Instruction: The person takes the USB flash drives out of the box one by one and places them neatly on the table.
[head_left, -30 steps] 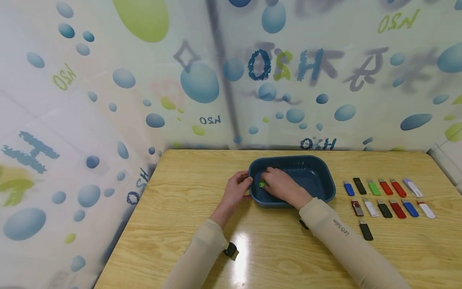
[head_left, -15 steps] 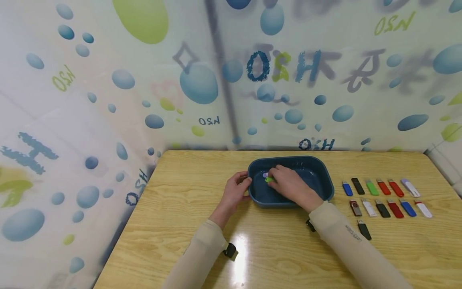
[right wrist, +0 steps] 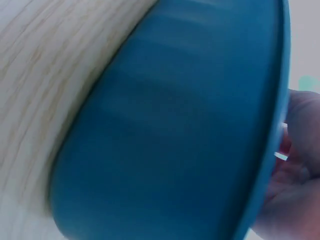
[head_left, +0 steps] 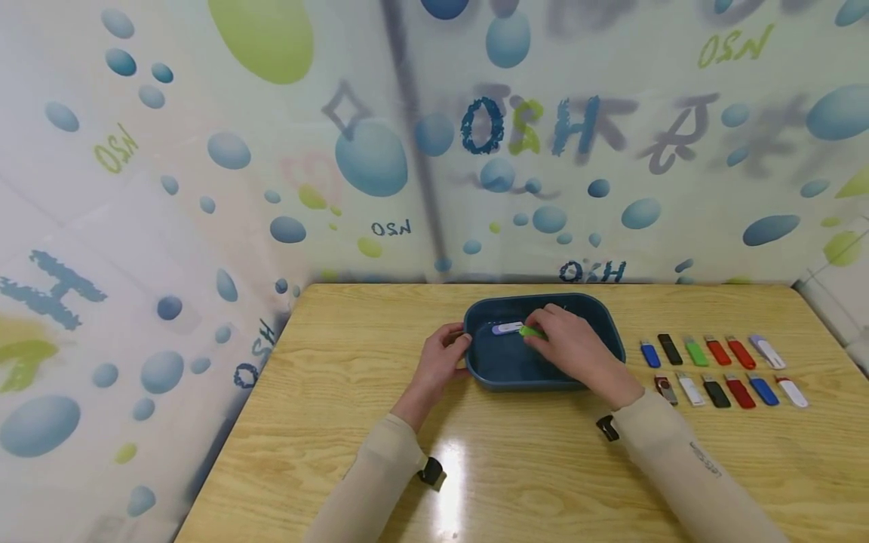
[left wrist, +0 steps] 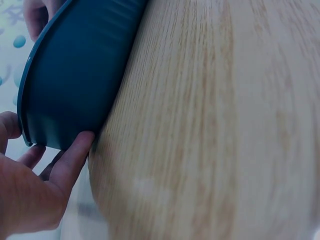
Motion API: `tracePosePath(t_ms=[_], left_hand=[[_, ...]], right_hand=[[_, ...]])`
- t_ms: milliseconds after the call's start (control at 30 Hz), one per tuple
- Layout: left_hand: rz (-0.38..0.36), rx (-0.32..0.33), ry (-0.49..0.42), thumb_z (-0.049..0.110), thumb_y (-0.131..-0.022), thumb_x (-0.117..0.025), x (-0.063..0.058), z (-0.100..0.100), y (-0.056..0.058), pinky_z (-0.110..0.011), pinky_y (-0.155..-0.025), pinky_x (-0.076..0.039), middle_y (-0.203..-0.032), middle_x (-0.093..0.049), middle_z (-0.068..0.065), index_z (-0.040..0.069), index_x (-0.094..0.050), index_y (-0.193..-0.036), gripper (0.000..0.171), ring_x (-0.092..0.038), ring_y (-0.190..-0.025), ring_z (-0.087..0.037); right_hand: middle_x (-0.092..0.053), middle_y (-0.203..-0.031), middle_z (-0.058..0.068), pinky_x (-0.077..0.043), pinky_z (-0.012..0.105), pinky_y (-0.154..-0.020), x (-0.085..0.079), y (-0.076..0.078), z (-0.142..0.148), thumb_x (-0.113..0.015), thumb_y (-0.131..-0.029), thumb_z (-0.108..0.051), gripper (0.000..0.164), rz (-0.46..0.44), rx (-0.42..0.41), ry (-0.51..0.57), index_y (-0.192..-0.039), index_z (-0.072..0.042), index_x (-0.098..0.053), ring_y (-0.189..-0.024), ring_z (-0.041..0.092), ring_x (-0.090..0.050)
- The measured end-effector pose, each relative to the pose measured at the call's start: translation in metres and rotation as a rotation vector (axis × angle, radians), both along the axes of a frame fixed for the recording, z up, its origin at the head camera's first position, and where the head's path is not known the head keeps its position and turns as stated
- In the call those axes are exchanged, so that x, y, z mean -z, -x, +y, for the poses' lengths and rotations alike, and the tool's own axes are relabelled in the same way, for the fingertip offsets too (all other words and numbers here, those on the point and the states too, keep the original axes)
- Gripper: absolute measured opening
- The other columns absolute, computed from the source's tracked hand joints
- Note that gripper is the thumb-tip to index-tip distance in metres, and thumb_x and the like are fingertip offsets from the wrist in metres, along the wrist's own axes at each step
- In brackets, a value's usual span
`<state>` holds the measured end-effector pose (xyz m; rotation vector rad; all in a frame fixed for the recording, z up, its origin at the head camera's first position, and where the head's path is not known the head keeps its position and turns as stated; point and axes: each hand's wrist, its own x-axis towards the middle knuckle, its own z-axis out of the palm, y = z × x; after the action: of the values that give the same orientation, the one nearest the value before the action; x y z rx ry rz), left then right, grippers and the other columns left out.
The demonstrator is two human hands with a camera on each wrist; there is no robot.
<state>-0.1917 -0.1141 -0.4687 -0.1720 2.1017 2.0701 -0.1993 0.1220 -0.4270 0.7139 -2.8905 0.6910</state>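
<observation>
A dark blue plastic basin (head_left: 577, 385) stands on the wooden table. At its left end my left hand (head_left: 441, 354) grips the wall, thumb at the rim and fingers against the outside; the left wrist view shows these fingertips on the basin's end. Inside the basin, my right hand (head_left: 573, 343) pinches a green USB stick (head_left: 532, 332) between thumb and fingers. Just left of it a white and purple USB stick (head_left: 505, 329) lies on the basin floor. In the right wrist view the basin wall (right wrist: 170, 130) hides much of the right hand.
Right of the basin several USB sticks lie in two rows, among them a blue one (head_left: 649, 354), a green one (head_left: 695, 353) and a white one with a red end (head_left: 793, 392). A patterned curtain (head_left: 380, 249) hangs behind the table (head_left: 326, 377).
My right hand has moved right inside the basin with the green USB stick, uncovering the white and purple one. The right sleeve now hides the lone black stick. My left hand stays put.
</observation>
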Motion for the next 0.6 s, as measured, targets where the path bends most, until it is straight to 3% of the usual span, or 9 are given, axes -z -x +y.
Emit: tracePosePath(t_ms=[233,500,600], left_hand=[[-0.014,0.010,-0.019,0.023,-0.097,-0.057,0.000,-0.001,0.001,-0.044,-0.071,-0.057,-0.134,-0.052,-0.015,0.005,-0.053,-0.137,0.044,-0.058,-0.109,-0.029],[-0.028,0.032,0.004,0.015,-0.098,-0.053,-0.022,0.001,-0.007,-0.046,-0.075,-0.056,-0.134,-0.051,-0.019,-0.001,-0.050,-0.138,0.042,-0.057,-0.110,-0.031],[-0.033,0.033,0.000,0.016,-0.099,-0.053,-0.020,0.001,-0.006,-0.046,-0.075,-0.056,-0.135,-0.051,-0.019,0.000,-0.050,-0.138,0.043,-0.057,-0.111,-0.032]], right_hand=[[-0.057,-0.089,0.001,-0.049,0.035,-0.065,-0.008,-0.008,0.015,-0.070,-0.088,-0.023,0.023,0.027,0.042,0.002,-0.105,-0.008,-0.069,-0.076,0.015,-0.054],[-0.059,-0.095,0.005,-0.051,0.039,-0.068,-0.020,-0.019,0.040,-0.068,-0.090,-0.022,0.024,0.004,0.069,-0.002,-0.107,-0.006,-0.068,-0.084,0.020,-0.057],[-0.061,-0.097,0.007,-0.052,0.040,-0.068,-0.024,-0.025,0.051,-0.068,-0.090,-0.022,0.026,-0.005,0.097,-0.010,-0.108,-0.005,-0.067,-0.086,0.022,-0.059]])
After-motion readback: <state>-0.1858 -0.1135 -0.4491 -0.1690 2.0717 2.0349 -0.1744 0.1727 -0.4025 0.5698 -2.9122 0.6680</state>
